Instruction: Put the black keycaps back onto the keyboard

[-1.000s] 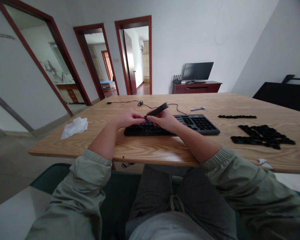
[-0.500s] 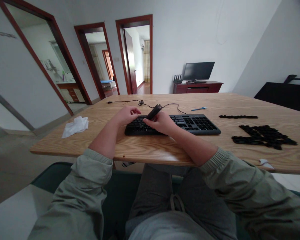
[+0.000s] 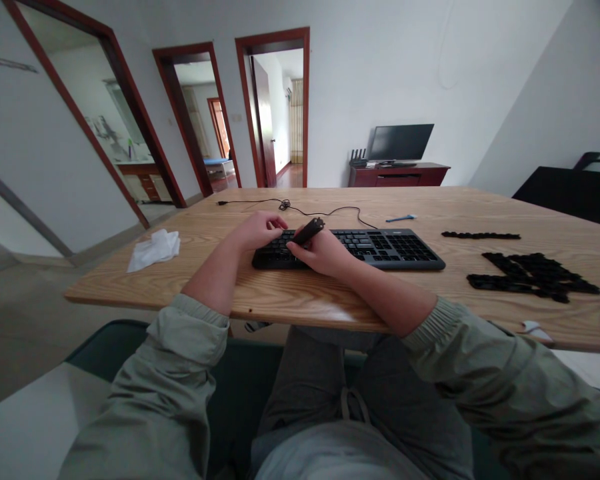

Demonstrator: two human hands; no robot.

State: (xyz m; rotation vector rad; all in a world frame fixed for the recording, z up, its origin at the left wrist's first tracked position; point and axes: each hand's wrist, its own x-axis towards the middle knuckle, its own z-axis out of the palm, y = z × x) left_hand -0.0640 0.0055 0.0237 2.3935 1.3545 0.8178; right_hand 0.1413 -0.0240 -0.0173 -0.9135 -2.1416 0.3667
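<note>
At the middle of the frame, the right hand (image 3: 325, 252) has its grip closed around a dark, stick-like piece (image 3: 309, 231), tilted up to the right above the black keyboard (image 3: 405, 248). The left hand (image 3: 260, 231) bends over the keyboard's left end, fingers curled toward the keys; whether its grip holds anything, I cannot tell. The keyboard lies near the front edge of the tabletop (image 3: 140, 287), a band of wood between them. To centre left, more wood separates it from a crumpled white tissue (image 3: 155, 250); to centre right, a gap leads to overlapping black strips (image 3: 535, 273). Behind, a cable (image 3: 340, 209) and a blue brush-like tool (image 3: 401, 218) lie well inside the edges.
</note>
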